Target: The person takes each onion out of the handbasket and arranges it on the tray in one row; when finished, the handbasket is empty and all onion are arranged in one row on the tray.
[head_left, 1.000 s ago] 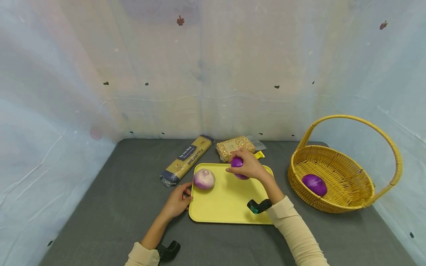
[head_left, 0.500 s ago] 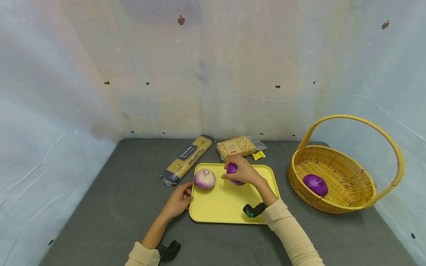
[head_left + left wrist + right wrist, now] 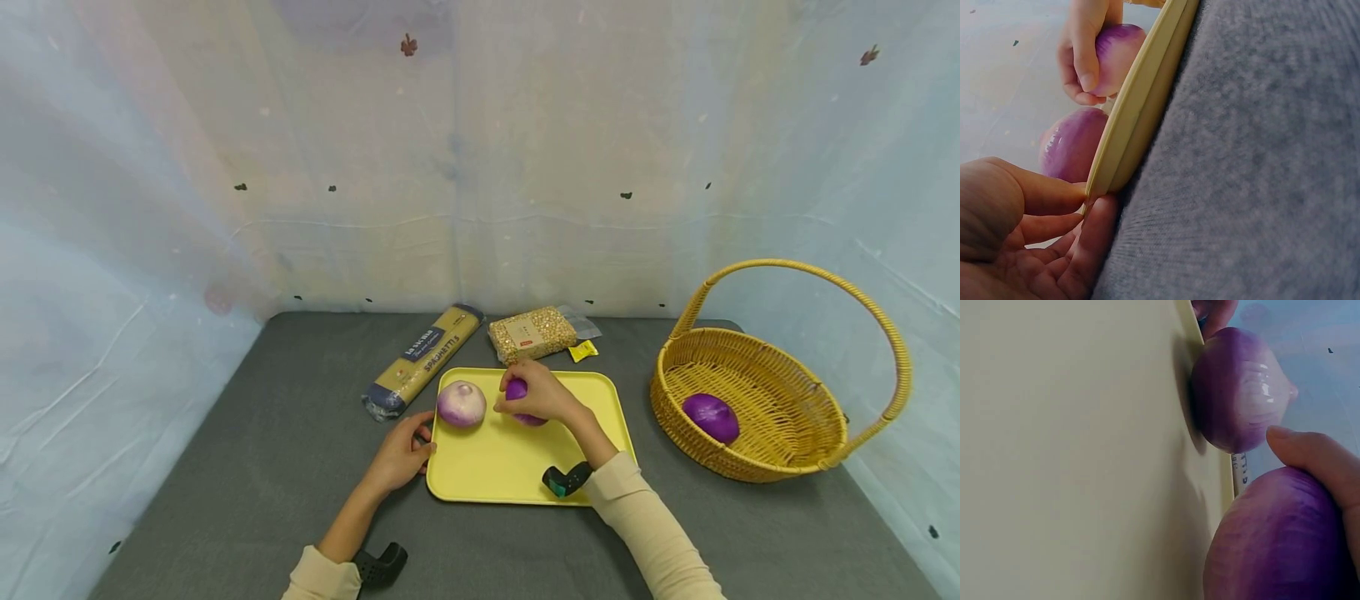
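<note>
My right hand [image 3: 546,395] grips a purple onion [image 3: 516,389] from above, close over the back middle of the yellow tray [image 3: 495,467]. In the right wrist view this onion [image 3: 1275,544] shows large below the thumb. To its left, a purple-and-white onion [image 3: 462,405] sits on the tray's left part with its pale tip up. My left hand [image 3: 399,454] is at the tray's left edge. The left wrist view shows its thumb and fingers [image 3: 1060,197] pinching the tray rim.
A yellow wicker basket [image 3: 670,421] with a tall handle stands on the right, with another purple onion [image 3: 710,417] inside. Behind the tray lie a spaghetti pack [image 3: 423,361], a bag of yellow kernels [image 3: 543,331] and a small yellow packet [image 3: 582,350].
My right hand has carried its onion leftward and a little lower over the tray, nearer the other onion. The left hand has kept its place at the rim.
</note>
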Demonstrator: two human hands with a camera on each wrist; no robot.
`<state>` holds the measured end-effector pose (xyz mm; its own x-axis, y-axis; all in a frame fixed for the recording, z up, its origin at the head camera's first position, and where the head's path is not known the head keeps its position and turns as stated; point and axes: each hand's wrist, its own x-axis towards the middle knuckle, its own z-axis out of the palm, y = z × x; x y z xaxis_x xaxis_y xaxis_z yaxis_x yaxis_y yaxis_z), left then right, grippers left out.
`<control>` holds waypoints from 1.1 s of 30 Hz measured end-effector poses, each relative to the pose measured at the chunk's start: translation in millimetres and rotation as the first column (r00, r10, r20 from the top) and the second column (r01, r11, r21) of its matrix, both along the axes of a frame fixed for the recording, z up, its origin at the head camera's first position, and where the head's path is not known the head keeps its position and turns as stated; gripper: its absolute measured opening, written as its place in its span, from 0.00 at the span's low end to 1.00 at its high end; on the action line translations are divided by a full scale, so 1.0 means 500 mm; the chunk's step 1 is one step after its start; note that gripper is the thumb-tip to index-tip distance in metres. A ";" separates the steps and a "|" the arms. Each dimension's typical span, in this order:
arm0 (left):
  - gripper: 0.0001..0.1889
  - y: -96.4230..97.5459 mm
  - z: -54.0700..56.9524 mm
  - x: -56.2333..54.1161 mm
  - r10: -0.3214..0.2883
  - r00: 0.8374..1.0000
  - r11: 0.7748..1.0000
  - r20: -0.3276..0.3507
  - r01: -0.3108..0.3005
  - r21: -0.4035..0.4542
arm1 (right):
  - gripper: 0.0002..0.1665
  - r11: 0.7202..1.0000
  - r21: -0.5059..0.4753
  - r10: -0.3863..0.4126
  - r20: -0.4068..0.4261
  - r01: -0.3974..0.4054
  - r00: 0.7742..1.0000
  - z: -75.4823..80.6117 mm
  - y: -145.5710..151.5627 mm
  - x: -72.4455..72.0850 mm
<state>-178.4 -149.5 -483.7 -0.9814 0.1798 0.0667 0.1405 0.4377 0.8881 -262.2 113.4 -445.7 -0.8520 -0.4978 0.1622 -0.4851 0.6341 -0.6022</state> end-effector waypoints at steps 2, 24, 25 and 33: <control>0.24 0.000 0.000 0.000 0.001 1.000 1.000 0.002 -0.001 0.002 | 0.20 1.000 0.008 0.001 0.004 -0.001 1.000 -0.003 -0.002 0.000; 0.24 0.000 -0.004 -0.005 0.002 1.000 1.000 0.011 -0.002 0.005 | 0.21 0.997 0.076 -0.025 -0.038 0.028 0.999 -0.011 -0.013 0.003; 0.24 0.000 -0.004 -0.004 0.001 1.000 1.000 0.010 -0.001 0.005 | 0.21 0.996 0.081 -0.028 -0.042 0.031 0.999 -0.011 -0.014 0.003; 0.24 -0.002 -0.005 -0.005 0.000 1.000 1.000 0.015 0.000 0.008 | 0.24 0.996 0.083 -0.037 -0.053 0.042 0.998 -0.009 -0.016 0.002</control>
<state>-180.8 -150.4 -486.1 -0.9823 0.1796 0.0533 0.1272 0.4305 0.8936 -261.1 105.5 -450.3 -0.8629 -0.4775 0.1658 -0.4878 0.7006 -0.5208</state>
